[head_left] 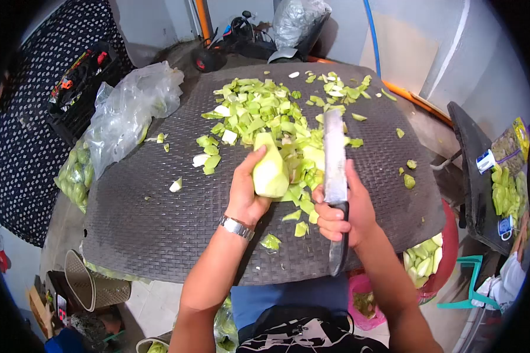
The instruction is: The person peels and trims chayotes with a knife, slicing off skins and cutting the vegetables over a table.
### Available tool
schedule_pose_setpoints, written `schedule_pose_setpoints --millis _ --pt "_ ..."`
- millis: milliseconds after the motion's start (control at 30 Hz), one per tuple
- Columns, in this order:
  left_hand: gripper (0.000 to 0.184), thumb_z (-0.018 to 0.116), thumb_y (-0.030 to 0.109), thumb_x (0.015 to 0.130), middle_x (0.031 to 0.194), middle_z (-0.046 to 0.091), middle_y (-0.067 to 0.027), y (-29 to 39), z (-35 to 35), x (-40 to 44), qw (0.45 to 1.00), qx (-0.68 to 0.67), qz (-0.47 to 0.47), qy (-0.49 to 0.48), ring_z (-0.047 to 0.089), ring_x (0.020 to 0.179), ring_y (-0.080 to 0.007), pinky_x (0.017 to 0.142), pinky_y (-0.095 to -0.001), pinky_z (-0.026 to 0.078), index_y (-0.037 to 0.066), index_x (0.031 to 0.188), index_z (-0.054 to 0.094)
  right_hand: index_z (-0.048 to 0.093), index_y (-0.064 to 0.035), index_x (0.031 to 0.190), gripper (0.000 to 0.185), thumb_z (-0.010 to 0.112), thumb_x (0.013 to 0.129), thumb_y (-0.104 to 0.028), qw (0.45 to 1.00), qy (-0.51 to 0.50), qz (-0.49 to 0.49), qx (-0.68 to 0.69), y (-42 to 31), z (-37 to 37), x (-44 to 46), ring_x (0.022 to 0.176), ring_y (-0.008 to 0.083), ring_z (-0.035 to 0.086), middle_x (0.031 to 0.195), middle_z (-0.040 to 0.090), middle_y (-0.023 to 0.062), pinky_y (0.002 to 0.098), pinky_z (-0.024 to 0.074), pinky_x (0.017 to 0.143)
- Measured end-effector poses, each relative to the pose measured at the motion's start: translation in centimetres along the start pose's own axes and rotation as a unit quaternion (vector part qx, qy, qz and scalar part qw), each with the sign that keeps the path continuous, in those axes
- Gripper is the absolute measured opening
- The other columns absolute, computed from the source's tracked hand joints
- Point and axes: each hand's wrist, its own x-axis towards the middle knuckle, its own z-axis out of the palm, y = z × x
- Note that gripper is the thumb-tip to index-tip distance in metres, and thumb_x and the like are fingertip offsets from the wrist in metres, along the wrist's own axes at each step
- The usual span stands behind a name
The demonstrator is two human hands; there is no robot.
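My left hand point(248, 185) is wrapped around a peeled pale-green fruit point(270, 170), whose surface is cut into flat facets; I cannot tell its exact kind. In my right hand point(348, 209) is a large knife point(335, 159), gripped by its black handle with the broad blade pointing up and away from me. Blade and fruit are apart, side by side above the dark woven-pattern table point(176, 229). Beyond and between them lies a heap of green peelings point(259, 106), with more scattered pieces around it.
A clear plastic bag point(129, 106) and a bag of green fruits point(75, 176) lie at the left edge. Below the right edge stands a red tub point(450, 253) of peeled pieces, near a pink bag point(365, 300). A side table point(474, 176) with goods stands at right, a person's arm point(519, 235) beside it.
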Motion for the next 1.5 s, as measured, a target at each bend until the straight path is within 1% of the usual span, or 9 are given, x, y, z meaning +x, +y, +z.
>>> schedule_pose_setpoints --millis 233,533,667,767,833,900,1133,1267,1500 --pt "0.039 0.065 0.034 0.102 0.112 0.07 -0.0147 0.0 -0.3 -0.1 0.993 -0.078 -0.049 -0.071 0.069 0.099 -0.0344 0.089 -0.0503 0.059 0.004 0.127 0.061 0.062 0.0005 0.1 0.09 0.03 0.099 -0.084 0.996 -0.062 -0.064 0.012 3.6 -1.0 -2.9 0.035 0.0099 0.039 0.056 0.044 -0.0025 0.0323 0.041 0.036" --pt "0.042 0.061 0.042 0.104 0.113 0.07 -0.0128 -0.3 0.8 -0.5 0.998 -0.044 -0.037 -0.031 0.069 0.097 -0.0302 0.087 -0.0488 0.06 0.007 0.127 0.062 0.062 -0.0024 0.099 0.089 0.028 0.099 -0.084 0.984 0.069 -0.144 -0.077 5.0 -0.7 -5.8 0.035 0.0124 0.041 0.055 0.046 -0.0001 0.0331 0.0436 0.039" --pt "0.043 0.06 0.047 0.104 0.112 0.07 -0.0107 -0.1 2.1 -2.1 0.994 -0.091 -0.056 -0.013 0.069 0.097 -0.0283 0.085 -0.046 0.06 0.01 0.125 0.064 0.058 -0.0055 0.094 0.087 0.024 0.099 -0.085 0.884 0.204 -0.334 -0.256 5.5 3.6 -7.1 0.035 0.0125 0.041 0.054 0.045 0.0011 0.029 0.0405 0.037" --pt "0.043 0.061 0.049 0.104 0.109 0.07 -0.0096 -0.3 2.8 -2.6 0.995 -0.094 -0.031 0.005 0.069 0.096 -0.0262 0.081 -0.0444 0.059 0.01 0.122 0.066 0.057 -0.0065 0.093 0.086 0.024 0.098 -0.086 0.845 0.156 -0.423 -0.289 5.0 3.0 -5.7 0.034 0.0119 0.039 0.053 0.044 0.0005 0.0289 0.038 0.036" --pt "0.043 0.061 0.049 0.104 0.107 0.07 -0.0093 -0.7 2.4 -3.2 0.997 -0.071 -0.001 0.006 0.069 0.094 -0.0254 0.079 -0.0441 0.059 0.01 0.121 0.066 0.055 -0.007 0.098 0.082 0.027 0.099 -0.084 0.98 0.073 -0.139 -0.122 2.6 1.4 -4.7 0.036 0.0099 0.038 0.056 0.042 -0.0022 0.0294 0.0377 0.038" --pt "0.043 0.061 0.049 0.104 0.105 0.07 -0.0093 -0.9 1.8 -3.7 0.999 -0.034 0.021 -0.002 0.069 0.092 -0.0249 0.078 -0.0443 0.059 0.009 0.12 0.066 0.055 -0.0054 0.1 0.082 0.027 0.101 -0.082 0.995 -0.031 0.032 0.086 1.6 -0.7 -3.3 0.037 0.0095 0.038 0.056 0.039 -0.0039 0.031 0.038 0.039" --pt "0.036 0.067 0.038 0.099 0.099 0.069 -0.0105 -2.1 0.7 -5.1 0.994 -0.098 0.03 0.045 0.069 0.086 -0.0256 0.08 -0.0425 0.06 0.005 0.115 0.065 0.056 -0.0029 0.094 0.082 0.028 0.102 -0.08 0.996 -0.008 -0.083 -0.03 4.7 0.9 -4.4 0.035 0.0097 0.035 0.054 0.039 -0.0036 0.0326 0.0388 0.037" --pt "0.035 0.066 0.04 0.101 0.097 0.069 -0.0084 -2.7 0.4 -5.7 0.993 -0.103 0.052 0.031 0.071 0.09 -0.0258 0.082 -0.0426 0.06 0.007 0.113 0.065 0.061 0.0016 0.102 0.076 0.037 0.106 -0.07 0.837 0.236 -0.156 -0.468 6.3 2.7 -6.0 0.04 0.0105 0.044 0.056 0.048 0.0014 0.0328 0.0406 0.043" --pt "0.042 0.05 0.048 0.107 0.104 0.069 -0.011 -3.2 1.5 -7.5 0.997 -0.062 0.034 -0.015 0.07 0.091 -0.033 0.094 -0.0596 0.056 0.009 0.116 0.063 0.054 0.0016 0.136 0.067 0.052 0.107 -0.058 0.714 0.223 -0.25 -0.615 10.6 3.3 -5.2 0.067 0.0257 0.07 0.072 0.067 0.0156 0.0408 0.0507 0.066"
